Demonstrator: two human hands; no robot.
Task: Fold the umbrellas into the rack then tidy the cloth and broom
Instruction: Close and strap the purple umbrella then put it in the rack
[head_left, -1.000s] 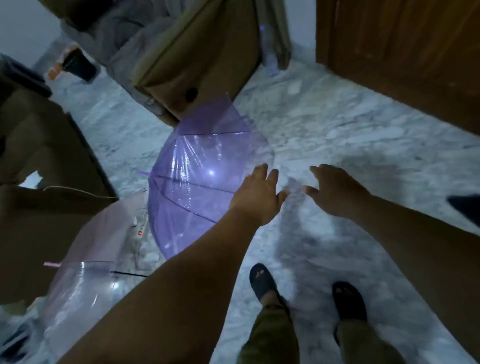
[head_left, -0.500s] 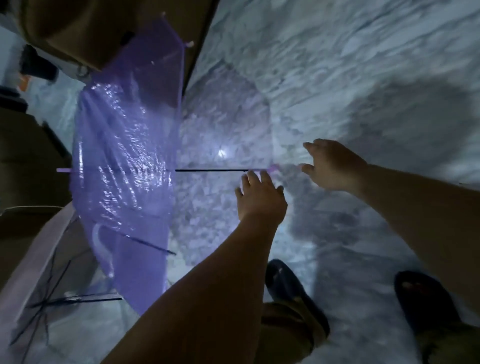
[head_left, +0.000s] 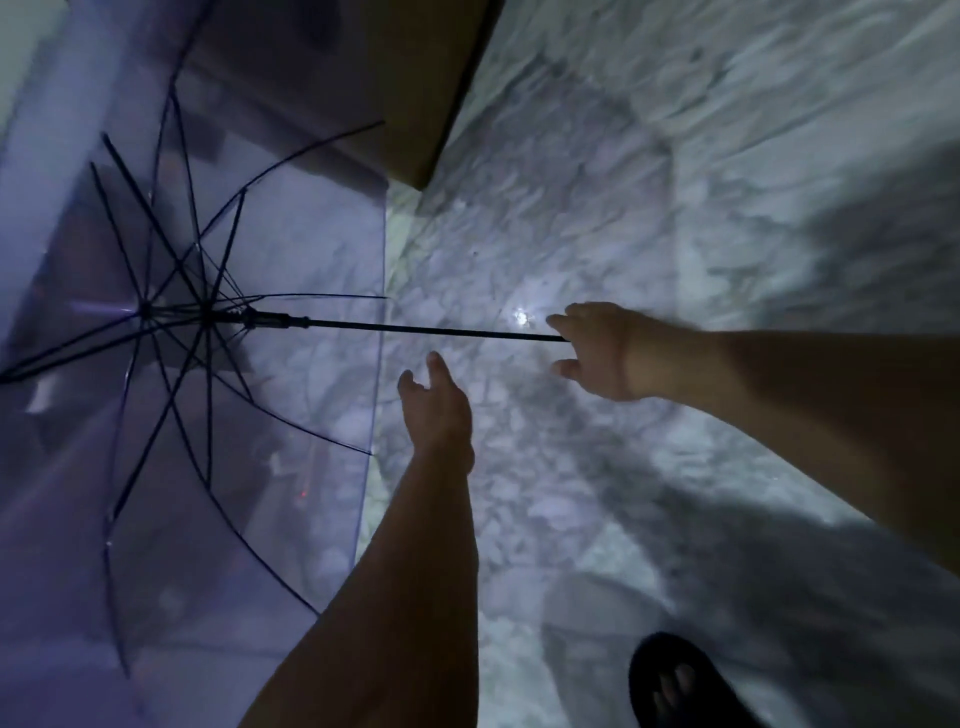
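An open see-through purple plastic umbrella (head_left: 249, 415) lies on its side on the gray marble floor (head_left: 675, 182).

Its thin black metal ribs spread like spokes on the left, with a brown box-shaped thing (head_left: 395, 78) behind it. The left hand (head_left: 436, 410) reaches out below the straight black rod (head_left: 441, 331), fingers loose, holding nothing. The right hand (head_left: 597, 351) curls round the rod's end. A black sandal (head_left: 680, 686) shows low down.

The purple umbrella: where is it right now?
In the head view the purple umbrella lies open on its side at left on the marble floor, its shaft reaching right to the right hand.
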